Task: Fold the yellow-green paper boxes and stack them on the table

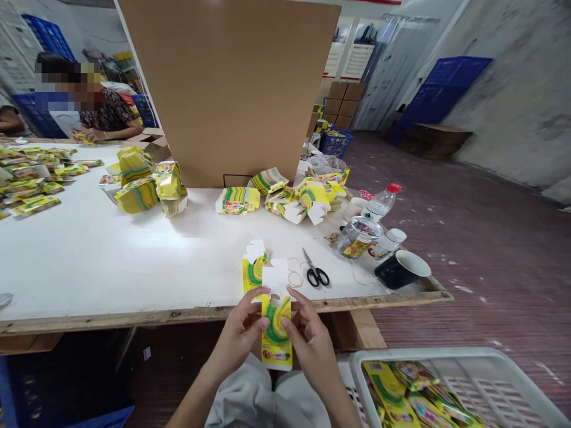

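Observation:
Between my two hands, just over the table's front edge, is a flat yellow and green printed carton with its white top flap raised. My left hand pinches its left side, thumb on the front face. Its right side is gripped the same way by my right hand. Behind it on the table lies another flattened carton with white flaps up. Black-handled scissors rest to the right, beside loose rubber bands.
Bundles of cartons lie along a tall cardboard sheet. A jar, a bottle and a dark cup stand at the right. A white basket holds filled packs. Across the table, a person works near piled packs.

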A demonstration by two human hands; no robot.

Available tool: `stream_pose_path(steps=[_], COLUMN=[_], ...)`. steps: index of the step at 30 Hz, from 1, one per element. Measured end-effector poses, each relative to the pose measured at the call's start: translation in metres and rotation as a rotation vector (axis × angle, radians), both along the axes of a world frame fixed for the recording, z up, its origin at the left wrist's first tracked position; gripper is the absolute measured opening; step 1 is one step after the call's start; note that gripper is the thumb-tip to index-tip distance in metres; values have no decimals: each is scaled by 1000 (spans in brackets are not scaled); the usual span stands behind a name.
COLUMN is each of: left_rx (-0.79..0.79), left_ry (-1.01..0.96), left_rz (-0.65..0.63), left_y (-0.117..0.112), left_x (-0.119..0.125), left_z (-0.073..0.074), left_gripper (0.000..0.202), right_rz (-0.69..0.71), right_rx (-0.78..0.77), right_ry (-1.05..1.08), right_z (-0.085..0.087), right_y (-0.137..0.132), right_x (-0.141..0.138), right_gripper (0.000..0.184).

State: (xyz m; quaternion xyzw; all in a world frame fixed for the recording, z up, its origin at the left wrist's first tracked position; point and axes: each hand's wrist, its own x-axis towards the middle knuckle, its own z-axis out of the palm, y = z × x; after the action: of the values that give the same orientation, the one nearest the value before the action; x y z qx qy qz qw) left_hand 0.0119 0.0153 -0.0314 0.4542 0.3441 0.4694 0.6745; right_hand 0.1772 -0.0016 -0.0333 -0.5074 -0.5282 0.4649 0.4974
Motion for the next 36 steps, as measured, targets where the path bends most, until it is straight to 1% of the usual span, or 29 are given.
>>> stream_pose_path(steps=[2, 3, 4, 5, 7, 8, 9, 10, 12, 13, 15, 17, 19, 21, 23, 28, 30, 34, 36], left_rx=[-43, -61, -77, -93, -131, -142, -143, -136, -107, -88, -41, 13, 35, 20, -22, -136, -120, -33, -43], left_ry=[-67, -106, -144, -174, -203, -199, -183, -157, -83, -36, 55, 108, 104, 63, 13, -46, -30, 49, 54], left_rz=[-78, -106, -129, -148, -188, -206, -218, -220, -176, -139, -69, -45, -72, -106, -119, -110, -103, -95, -95], left_y=[-2, -3, -4, -6, -7, -8, -8, -7, -7, -6, -5, -5, -6, -7, -7, -6, -7, -6, -6], left_x=[-3, -3, -3, -3, -3, -2, -2, -2, -2, -1, 0, 1, 1, 1, 1, 5, 7, 8, 7], left_z=[1, 1, 0, -1, -3, -5, -7, -8, -10, -11, -10, -10, -9, -9, -8, -9, -11, -12, -11], left_gripper=[41, 41, 44, 52, 71, 76, 76, 71, 56, 50, 43, 43, 47, 50, 52, 54, 54, 50, 51], right_rz=[55, 69, 73, 70, 54, 21, -24, -80, -190, -205, -125, -1, 51, 36, 36, 62, 31, -77, -65], right_rx=[16, 29, 46, 65, 97, 107, 111, 110, 96, 78, 0, -88, -118, -99, -90, -114, -116, -117, -108], right_ry=[-30, -59, -95, -133, -183, -182, -158, -116, -25, 1, -14, -99, -211, -297, -337, -406, -445, -530, -495], right_z=[8, 11, 13, 14, 15, 14, 12, 11, 10, 10, 12, 15, 16, 16, 14, 8, 6, 2, 2], right_y=[3, 4, 4, 5, 4, 4, 3, 3, 3, 3, 2, 2, 1, 1, 1, -2, -3, -4, -4], right_x=[7, 10, 12, 13, 13, 12, 12, 12, 14, 15, 18, 20, 18, 16, 13, 7, 6, 8, 10], right_gripper=[32, 25, 22, 23, 25, 23, 21, 19, 24, 28, 35, 39, 38, 35, 33, 36, 37, 35, 34])
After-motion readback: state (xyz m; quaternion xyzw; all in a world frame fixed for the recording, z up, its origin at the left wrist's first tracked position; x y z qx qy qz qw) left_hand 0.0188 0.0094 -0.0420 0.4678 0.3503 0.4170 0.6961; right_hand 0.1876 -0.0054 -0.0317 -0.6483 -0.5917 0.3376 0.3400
